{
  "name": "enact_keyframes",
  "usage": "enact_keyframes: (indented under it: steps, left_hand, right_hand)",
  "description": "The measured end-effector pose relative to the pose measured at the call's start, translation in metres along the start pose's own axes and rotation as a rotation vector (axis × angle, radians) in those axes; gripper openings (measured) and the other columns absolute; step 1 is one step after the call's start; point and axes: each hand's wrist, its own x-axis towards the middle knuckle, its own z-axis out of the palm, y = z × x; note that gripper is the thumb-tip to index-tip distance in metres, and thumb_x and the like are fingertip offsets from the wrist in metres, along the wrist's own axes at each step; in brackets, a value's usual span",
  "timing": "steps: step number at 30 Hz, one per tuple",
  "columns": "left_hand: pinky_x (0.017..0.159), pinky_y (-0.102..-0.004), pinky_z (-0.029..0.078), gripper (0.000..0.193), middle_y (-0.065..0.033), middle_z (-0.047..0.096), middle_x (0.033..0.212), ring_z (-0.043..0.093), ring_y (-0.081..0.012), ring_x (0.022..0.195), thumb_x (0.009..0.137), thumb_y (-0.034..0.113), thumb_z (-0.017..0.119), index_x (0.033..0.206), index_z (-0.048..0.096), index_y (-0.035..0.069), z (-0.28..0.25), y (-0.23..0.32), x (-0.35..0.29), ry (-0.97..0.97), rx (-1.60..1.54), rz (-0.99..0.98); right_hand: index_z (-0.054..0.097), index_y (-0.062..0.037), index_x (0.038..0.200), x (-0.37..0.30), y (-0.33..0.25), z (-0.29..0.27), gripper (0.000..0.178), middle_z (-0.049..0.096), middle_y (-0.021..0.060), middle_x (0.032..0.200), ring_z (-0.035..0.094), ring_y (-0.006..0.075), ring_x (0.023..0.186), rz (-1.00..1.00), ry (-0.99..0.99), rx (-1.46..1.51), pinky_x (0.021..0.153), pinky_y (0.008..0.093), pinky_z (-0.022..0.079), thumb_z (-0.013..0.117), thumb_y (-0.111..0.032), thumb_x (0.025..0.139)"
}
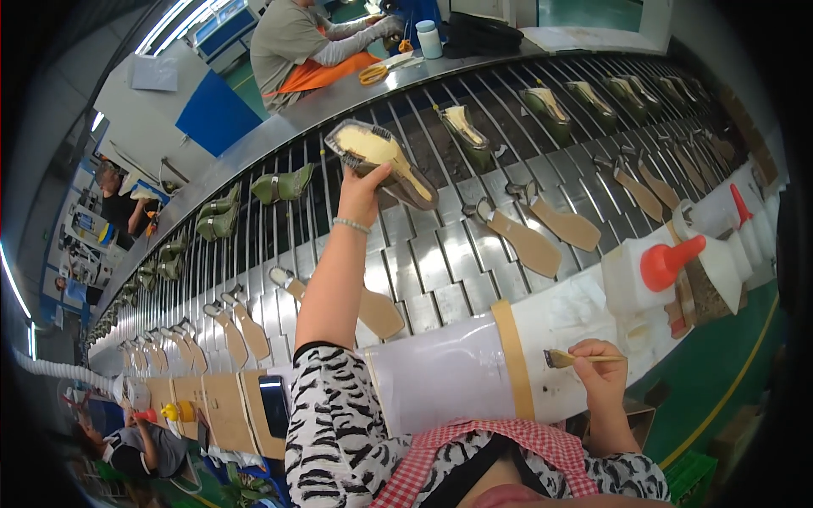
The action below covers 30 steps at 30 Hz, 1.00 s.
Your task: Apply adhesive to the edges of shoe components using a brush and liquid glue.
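Note:
My left hand (360,193) is raised over the conveyor with its fingers wrapped round a lasted shoe upper (366,144). That upper is grey-brown, and its pale yellow underside faces up. In my right hand (600,377), at the lower right, a small brush (559,359) with a wooden handle is pinched, its dark bristles pointing left above the white work surface (555,394). Tan shoe soles (527,245) lie in a row along the metal slats (411,271). One sole (379,315) is partly hidden behind my left forearm.
Green lasted uppers (283,186) and others with pale undersides (464,127) rest on the conveyor's bars. A white container with a red nozzle (673,262) stands at the right. Across the line, a person (292,51) sits near scissors (373,75) and a white jar (429,42).

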Motion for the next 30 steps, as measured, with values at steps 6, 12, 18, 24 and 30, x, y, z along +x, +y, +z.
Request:
enact_keyframes:
  steps: [6, 12, 18, 24, 30]
  left_hand:
    - [0.097, -0.0352, 0.044, 0.058, -0.0085, 0.059, 0.117, 0.058, -0.0222, 0.110, 0.073, -0.007, 0.074, 0.123, 0.046, 0.005, -0.054, -0.033, 0.082, 0.002, 0.079, -0.070]
    - [0.101, -0.0461, 0.035, 0.088, -0.0130, 0.047, 0.134, 0.046, -0.0300, 0.124, 0.083, 0.033, 0.075, 0.147, 0.023, 0.003, -0.089, -0.066, 0.106, 0.194, 0.144, -0.281]
    - [0.116, -0.0500, 0.008, 0.109, -0.0258, 0.012, 0.154, 0.009, -0.0361, 0.145, 0.075, 0.072, 0.061, 0.150, 0.016, 0.007, -0.224, -0.042, 0.135, 0.569, -0.481, -0.116]
    - [0.082, -0.0470, 0.043, 0.078, -0.0096, 0.057, 0.098, 0.051, -0.0289, 0.088, 0.062, 0.073, 0.072, 0.106, 0.054, 0.011, -0.271, -0.047, 0.154, 0.717, -0.817, -0.002]
    - [0.045, -0.0256, 0.041, 0.019, 0.0004, 0.054, 0.067, 0.050, -0.0146, 0.054, 0.079, 0.023, 0.076, 0.080, 0.059, 0.015, -0.351, -0.034, 0.127, 1.035, -0.527, -0.119]
  right_hand:
    - [0.063, 0.0005, 0.091, 0.013, 0.004, 0.008, 0.012, 0.065, 0.0116, 0.094, 0.060, 0.0180, 0.091, 0.058, 0.041, -0.038, 0.086, 0.0304, 0.045, 0.069, -0.001, 0.081]
    - [0.060, -0.0008, 0.091, 0.021, 0.005, 0.020, 0.011, 0.064, 0.0126, 0.094, 0.059, 0.0183, 0.089, 0.103, 0.020, -0.107, 0.083, 0.0302, 0.046, 0.066, -0.001, 0.082]
    - [0.061, -0.0011, 0.089, 0.033, 0.001, 0.033, 0.011, 0.063, 0.0118, 0.091, 0.059, 0.0185, 0.088, 0.100, -0.015, -0.137, 0.082, 0.0301, 0.046, 0.067, -0.002, 0.081]
    - [0.065, 0.0006, 0.091, 0.040, -0.015, 0.040, 0.013, 0.065, 0.0114, 0.092, 0.061, 0.0184, 0.089, 0.108, 0.083, -0.228, 0.084, 0.0295, 0.047, 0.071, -0.001, 0.079]
    - [0.063, 0.0005, 0.096, 0.043, -0.018, 0.039, 0.013, 0.066, 0.0104, 0.095, 0.061, 0.0161, 0.090, 0.132, 0.089, -0.112, 0.083, 0.0289, 0.047, 0.067, -0.001, 0.084]
